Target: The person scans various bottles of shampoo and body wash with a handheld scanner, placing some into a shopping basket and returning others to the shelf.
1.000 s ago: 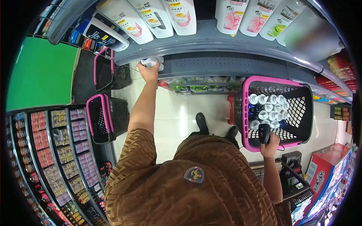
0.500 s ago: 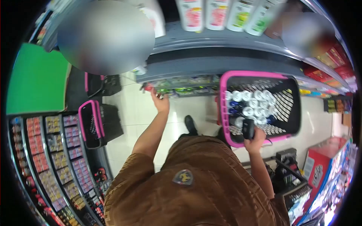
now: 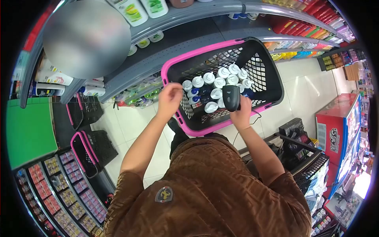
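Change in view: a second ago the person's left hand reached up to a white bottle on the grey shelf edge; now that hand has come down to the near left rim of the pink-rimmed black shopping basket, and the camera has swung so the basket fills the centre.
What that suggests: the shelf reach appears finished and attention has gone to the basket's contents; this is a judgement only.
Shelving: grey store shelves curve across the top, carrying white shampoo bottles above and smaller white bottles on the tier below.
Main basket: mesh-sided, held up in front of the person's chest, about half full of upright white-capped bottles with blue bodies, packed touching one another toward the near side.
Other baskets: two more pink-handled black baskets stand on the tiled floor at the left; their contents cannot be made out.
Right hand: the right hand is closed around the handle of a black handheld barcode scanner, its head over the bottles at the near rim.
Left hand: fingers curled at the basket rim, above the nearest bottle caps; whether they pinch anything cannot be told.
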`<state>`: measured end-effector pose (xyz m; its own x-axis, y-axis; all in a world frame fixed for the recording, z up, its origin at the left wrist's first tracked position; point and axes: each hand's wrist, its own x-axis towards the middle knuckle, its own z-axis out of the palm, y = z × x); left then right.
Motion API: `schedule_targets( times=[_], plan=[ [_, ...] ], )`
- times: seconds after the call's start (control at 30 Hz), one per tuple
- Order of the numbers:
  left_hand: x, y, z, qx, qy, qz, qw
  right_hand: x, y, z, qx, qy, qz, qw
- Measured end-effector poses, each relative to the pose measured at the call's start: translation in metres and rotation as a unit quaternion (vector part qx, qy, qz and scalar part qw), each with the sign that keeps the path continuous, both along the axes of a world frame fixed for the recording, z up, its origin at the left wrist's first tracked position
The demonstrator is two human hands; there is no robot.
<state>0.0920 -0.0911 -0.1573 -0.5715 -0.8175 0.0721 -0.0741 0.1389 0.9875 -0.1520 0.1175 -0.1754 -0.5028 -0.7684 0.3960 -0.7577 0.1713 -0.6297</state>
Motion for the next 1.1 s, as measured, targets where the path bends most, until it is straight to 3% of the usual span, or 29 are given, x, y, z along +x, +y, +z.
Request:
schedule_targets(
  times=[0.03,0.1,0.13,0.17,0.23,0.33,0.37,0.43,0.57,0.7,0.9,1.03,1.1],
  plan=[
    [-0.017,0.004,-0.001,0.045,-0.071,-0.027,0.996,-0.017,0.003,0.004,0.002,0.064,0.016,0.998],
    [-0.048,0.005,-0.012,-0.053,-0.237,-0.094,0.966,-0.046,0.009,0.001,0.013,0.087,0.028,0.996],
    [-0.058,-0.001,-0.038,0.007,-0.305,-0.140,0.942,-0.054,0.010,0.000,0.025,0.113,0.042,0.992],
    [-0.064,-0.009,-0.078,-0.030,-0.373,-0.174,0.911,-0.056,0.009,0.000,0.020,0.113,0.041,0.993],
    [-0.079,-0.010,-0.106,-0.036,-0.493,-0.210,0.843,-0.054,0.006,0.002,0.035,0.078,0.011,0.996],
    [-0.083,-0.010,-0.145,-0.102,-0.527,-0.225,0.813,-0.054,0.006,0.006,0.039,0.064,0.013,0.997],
    [-0.086,-0.014,-0.154,-0.098,-0.530,-0.229,0.811,-0.053,0.007,0.005,0.038,0.065,0.016,0.997],
    [-0.088,-0.021,-0.174,-0.062,-0.571,-0.298,0.762,-0.048,0.015,0.000,0.050,0.053,0.024,0.997],
    [-0.106,-0.017,-0.213,-0.013,-0.644,-0.337,0.687,-0.054,0.005,0.013,0.067,0.047,0.034,0.996],
    [-0.097,-0.005,-0.219,-0.038,-0.624,-0.356,0.695,-0.055,0.004,0.010,0.079,0.045,0.035,0.995],
    [-0.097,-0.006,-0.122,-0.119,-0.624,-0.344,0.691,-0.055,0.006,0.006,0.087,0.047,0.048,0.994],
    [-0.087,-0.002,0.038,-0.161,-0.526,-0.336,0.765,-0.058,0.001,0.017,0.078,0.056,0.046,0.994],
    [-0.070,0.008,0.106,-0.203,-0.479,-0.288,0.805,-0.057,-0.002,0.030,0.111,-0.157,0.070,0.979]
  ],
)
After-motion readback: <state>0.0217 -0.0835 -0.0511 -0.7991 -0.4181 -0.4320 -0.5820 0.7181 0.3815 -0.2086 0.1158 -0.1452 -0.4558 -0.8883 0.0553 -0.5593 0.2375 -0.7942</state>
